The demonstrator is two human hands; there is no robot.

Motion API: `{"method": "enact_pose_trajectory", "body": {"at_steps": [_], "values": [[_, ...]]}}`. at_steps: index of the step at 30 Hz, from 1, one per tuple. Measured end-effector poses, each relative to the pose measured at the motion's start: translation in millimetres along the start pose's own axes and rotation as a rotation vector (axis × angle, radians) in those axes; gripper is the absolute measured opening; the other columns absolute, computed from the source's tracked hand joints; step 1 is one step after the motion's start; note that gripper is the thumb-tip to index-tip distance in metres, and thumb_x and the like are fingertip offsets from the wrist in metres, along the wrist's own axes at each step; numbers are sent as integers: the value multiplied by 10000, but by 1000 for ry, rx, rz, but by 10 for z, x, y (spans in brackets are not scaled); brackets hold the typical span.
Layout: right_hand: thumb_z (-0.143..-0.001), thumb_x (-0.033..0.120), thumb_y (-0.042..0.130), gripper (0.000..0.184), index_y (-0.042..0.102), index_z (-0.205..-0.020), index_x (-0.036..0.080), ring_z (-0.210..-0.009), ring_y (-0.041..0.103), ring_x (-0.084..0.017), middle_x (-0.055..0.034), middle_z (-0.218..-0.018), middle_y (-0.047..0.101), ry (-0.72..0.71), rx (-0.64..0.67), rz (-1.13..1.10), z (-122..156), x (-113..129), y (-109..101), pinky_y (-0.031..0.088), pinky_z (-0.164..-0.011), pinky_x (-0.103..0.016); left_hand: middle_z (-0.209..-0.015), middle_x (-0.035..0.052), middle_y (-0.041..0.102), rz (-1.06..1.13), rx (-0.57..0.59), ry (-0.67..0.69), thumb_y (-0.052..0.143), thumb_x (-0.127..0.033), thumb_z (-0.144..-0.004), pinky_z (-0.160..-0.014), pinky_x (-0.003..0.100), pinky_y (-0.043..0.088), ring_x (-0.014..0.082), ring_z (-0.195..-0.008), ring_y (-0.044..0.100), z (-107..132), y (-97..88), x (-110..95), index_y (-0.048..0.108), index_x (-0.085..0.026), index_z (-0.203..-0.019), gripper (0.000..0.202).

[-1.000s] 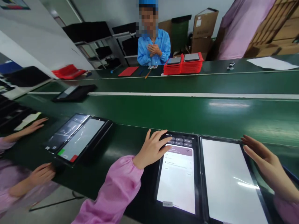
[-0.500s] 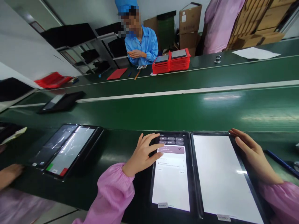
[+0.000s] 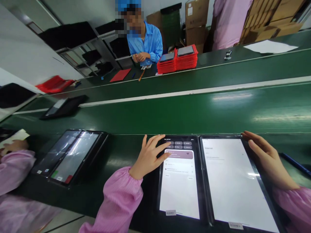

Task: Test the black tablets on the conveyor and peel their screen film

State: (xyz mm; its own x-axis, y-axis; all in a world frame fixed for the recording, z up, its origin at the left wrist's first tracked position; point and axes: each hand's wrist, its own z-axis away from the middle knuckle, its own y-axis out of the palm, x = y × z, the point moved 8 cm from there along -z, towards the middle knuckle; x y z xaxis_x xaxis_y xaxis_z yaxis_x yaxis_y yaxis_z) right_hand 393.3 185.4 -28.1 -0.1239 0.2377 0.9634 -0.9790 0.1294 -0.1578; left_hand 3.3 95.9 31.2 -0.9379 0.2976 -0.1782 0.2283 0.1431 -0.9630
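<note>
Two black-framed tablets lie side by side on the green conveyor belt (image 3: 194, 116) directly before me. My left hand (image 3: 148, 158) rests with spread fingers on the left tablet (image 3: 179, 184), its fingertips at the upper part of the screen, over a panel of small buttons and a mauve notification tile. My right hand (image 3: 267, 158) lies along the right edge of the right tablet (image 3: 233, 181), touching its frame and holding nothing. That screen is white, with an "Internet" heading at the top left.
To the left, a co-worker's pink-sleeved hand (image 3: 12, 145) is next to another tablet pair (image 3: 73, 157). A black tablet case (image 3: 64, 107) lies farther along the belt. Across it, a person in blue (image 3: 144, 42) stands behind red stacks (image 3: 177, 61).
The right tablet's blank white screen now shows the Internet page. The view has tilted slightly, and the co-worker's hand has come into sight at the left holding a pale sheet.
</note>
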Motion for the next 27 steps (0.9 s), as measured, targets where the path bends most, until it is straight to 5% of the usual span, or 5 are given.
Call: {"method": "enact_pose_trajectory", "body": {"at_steps": [9, 16, 20, 27], "values": [[-712, 697, 781, 628, 719, -1193, 298, -1298, 640, -348, -90, -1337, 716, -46, 20, 42, 10, 30, -6, 598, -1002, -390, -1432, 116, 635, -32, -23, 17, 483, -477, -1065, -1166, 757, 337, 311, -1320, 587, -15, -33, -24, 705, -310, -1288, 356], [-723, 618, 820, 582, 702, -1210, 322, -1378, 577, -344, -62, -1382, 697, -101, 72, -25, -13, 8, 25, 416, -1208, -521, -1416, 120, 651, -50, -46, 52, 444, -469, -1075, -1149, 737, 372, 323, -1294, 611, 24, -28, -6, 689, -336, -1323, 374], [-765, 487, 809, 555, 665, -1281, 341, -1423, 536, -312, -50, -1460, 646, -188, 214, -31, 34, 72, 120, 429, -1198, -517, -1408, 100, 658, -27, -97, 72, 454, -463, -1064, -1170, 739, 347, 330, -1260, 633, 35, -55, 29, 697, -358, -1306, 358], [-740, 438, 856, 649, 618, -1340, 370, -1457, 492, -310, -43, -1491, 618, -186, 272, -65, 75, 100, 145, 418, -1201, -528, -1379, 125, 670, 36, -101, 195, 418, -446, -1087, -1184, 688, 367, 307, -1257, 641, -121, -130, -442, 642, -272, -1350, 387]]}}
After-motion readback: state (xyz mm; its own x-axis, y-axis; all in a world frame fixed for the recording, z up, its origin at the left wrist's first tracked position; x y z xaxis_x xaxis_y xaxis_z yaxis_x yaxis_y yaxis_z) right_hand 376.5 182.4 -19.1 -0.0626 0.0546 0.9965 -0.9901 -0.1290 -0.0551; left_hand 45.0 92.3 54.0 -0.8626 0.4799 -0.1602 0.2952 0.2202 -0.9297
